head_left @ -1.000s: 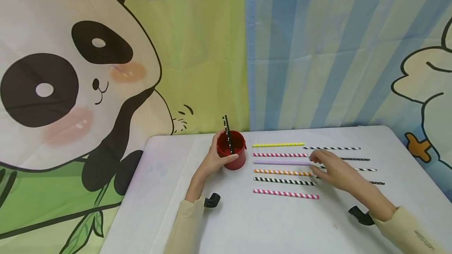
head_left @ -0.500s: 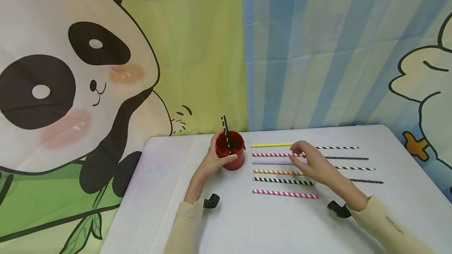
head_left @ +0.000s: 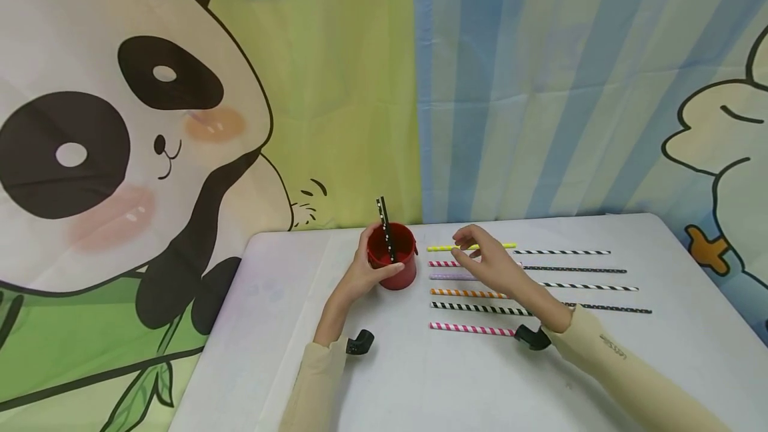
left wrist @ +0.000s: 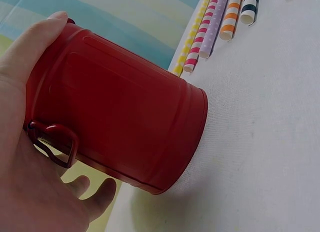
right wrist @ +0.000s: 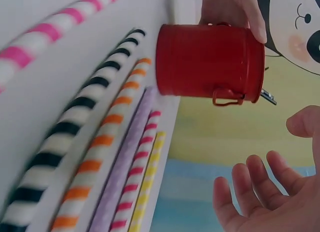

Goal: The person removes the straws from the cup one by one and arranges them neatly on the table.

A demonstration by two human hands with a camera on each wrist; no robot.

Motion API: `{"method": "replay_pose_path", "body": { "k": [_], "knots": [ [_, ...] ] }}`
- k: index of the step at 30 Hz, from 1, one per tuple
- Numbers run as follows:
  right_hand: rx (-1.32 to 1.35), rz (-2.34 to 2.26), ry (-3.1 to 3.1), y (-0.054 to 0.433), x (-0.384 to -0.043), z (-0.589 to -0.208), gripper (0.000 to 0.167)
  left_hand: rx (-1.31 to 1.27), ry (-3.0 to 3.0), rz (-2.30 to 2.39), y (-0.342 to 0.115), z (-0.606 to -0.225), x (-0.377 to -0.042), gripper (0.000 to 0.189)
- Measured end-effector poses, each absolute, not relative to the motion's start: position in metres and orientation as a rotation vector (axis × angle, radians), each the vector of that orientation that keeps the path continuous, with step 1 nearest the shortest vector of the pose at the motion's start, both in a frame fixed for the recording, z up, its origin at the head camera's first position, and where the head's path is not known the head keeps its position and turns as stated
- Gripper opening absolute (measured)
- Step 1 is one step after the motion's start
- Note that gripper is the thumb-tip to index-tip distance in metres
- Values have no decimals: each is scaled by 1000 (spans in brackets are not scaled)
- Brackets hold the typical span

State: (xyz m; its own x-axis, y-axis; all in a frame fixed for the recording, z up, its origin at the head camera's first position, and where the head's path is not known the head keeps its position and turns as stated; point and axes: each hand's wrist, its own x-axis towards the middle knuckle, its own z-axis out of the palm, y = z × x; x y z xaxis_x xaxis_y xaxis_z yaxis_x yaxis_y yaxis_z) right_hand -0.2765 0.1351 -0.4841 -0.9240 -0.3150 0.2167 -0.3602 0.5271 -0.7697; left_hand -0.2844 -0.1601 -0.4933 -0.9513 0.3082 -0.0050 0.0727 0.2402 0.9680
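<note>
My left hand [head_left: 365, 273] grips a small red metal bucket [head_left: 407, 275] that stands on the white table. In the left wrist view the thumb lies at the rim of the bucket [left wrist: 120, 111], with a small handle loop on its side. A black, white-dotted paper straw [head_left: 386, 225] leans inside, its lower end hidden. My right hand [head_left: 493, 264] is over the left-hand row of straws, fingers loosely bent with nothing between them. Its fingertips overlap the yellow straw [head_left: 438, 248] in the head view; the right wrist view shows the right hand [right wrist: 280, 192] with fingers spread.
Pink-striped [head_left: 474, 329], black-striped [head_left: 477, 308], orange-striped [head_left: 462, 293] and lilac [head_left: 447, 277] straws lie in a row. Another column of black-and-white straws [head_left: 591, 286] lies to its right. A panda curtain [head_left: 336, 85] hangs behind the table.
My right hand has moved left and slightly back, from the gap between the two straw columns to over the yellow straw. My left hand and the bucket have stayed in place.
</note>
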Motion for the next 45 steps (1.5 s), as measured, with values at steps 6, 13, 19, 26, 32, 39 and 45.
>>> {"method": "replay_pose_path", "body": {
  "k": [6, 13, 19, 26, 32, 39, 45],
  "knots": [
    [549, 1481, -2718, 112, -296, -478, 38, 364, 2315, 1787, -160, -494, -285, 98],
    [558, 1550, -2726, 88, -321, -472, 40, 384, 2310, 1795, -159, -495, -287, 98],
    [606, 1594, -2756, 65, -340, -468, 40, 409, 2297, 1795, -159, -495, -288, 99],
    [627, 1611, -2776, 43, -359, -466, 30, 428, 2286, 1793, -159, -495, -289, 98],
    [662, 1590, -2765, 29, -364, -467, 22, 431, 2304, 1768, -160, -494, -289, 98],
    [641, 1613, -2765, 20, -365, -466, 19, 454, 2291, 1795, -161, -496, -289, 98],
    [574, 1651, -2770, 20, -363, -461, 20, 428, 2307, 1790, -163, -497, -288, 98]
  ]
}}
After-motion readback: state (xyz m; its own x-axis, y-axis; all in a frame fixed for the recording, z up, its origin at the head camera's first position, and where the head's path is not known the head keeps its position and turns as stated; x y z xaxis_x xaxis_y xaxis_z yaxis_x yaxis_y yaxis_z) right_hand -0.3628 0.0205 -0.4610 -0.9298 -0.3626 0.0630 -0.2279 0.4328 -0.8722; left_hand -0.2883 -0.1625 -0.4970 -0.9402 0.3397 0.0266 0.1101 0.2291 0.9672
